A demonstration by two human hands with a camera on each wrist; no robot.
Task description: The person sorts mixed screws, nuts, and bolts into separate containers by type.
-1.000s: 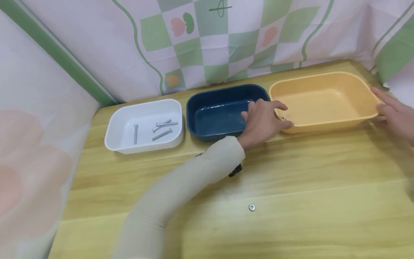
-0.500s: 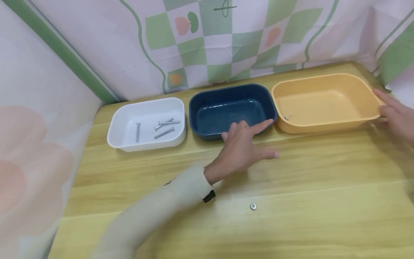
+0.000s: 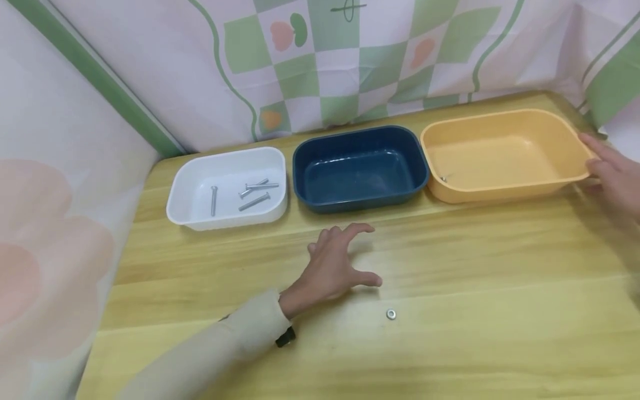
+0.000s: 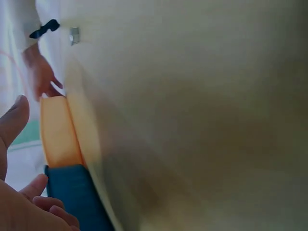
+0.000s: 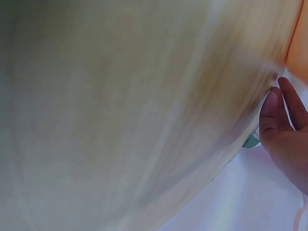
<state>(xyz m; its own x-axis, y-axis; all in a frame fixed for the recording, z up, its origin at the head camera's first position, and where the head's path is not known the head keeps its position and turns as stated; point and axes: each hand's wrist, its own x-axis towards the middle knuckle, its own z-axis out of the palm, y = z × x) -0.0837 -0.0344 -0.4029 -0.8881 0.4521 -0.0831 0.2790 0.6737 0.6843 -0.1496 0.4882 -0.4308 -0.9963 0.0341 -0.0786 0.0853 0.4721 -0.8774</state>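
Observation:
My left hand (image 3: 327, 269) hangs over the wooden table in the head view, its thumb and index finger spread apart with nothing between them. Just right of its thumb lies a small ring-shaped silver nut (image 3: 391, 314). At the far right, my right hand (image 3: 617, 175) holds the right-hand end of the yellow bin (image 3: 505, 191) by its rim, thumb and index finger at the corner. A tiny metal piece (image 3: 443, 179) sits in that bin's near-left corner. The right wrist view shows the right hand (image 5: 286, 122) beside the bin, its contact partly out of sight.
A dark blue bin (image 3: 360, 203) stands in the middle of the back row, close beside the yellow one. To its left is a white bin (image 3: 230, 222) with several silver bolts (image 3: 255, 201). Patterned cloth (image 3: 340, 66) hangs behind the table (image 3: 475, 339).
My left hand has drawn back from the yellow bin's near-left corner, toward the near left, past the blue bin, with its fingers spread. My right hand stays at the yellow bin.

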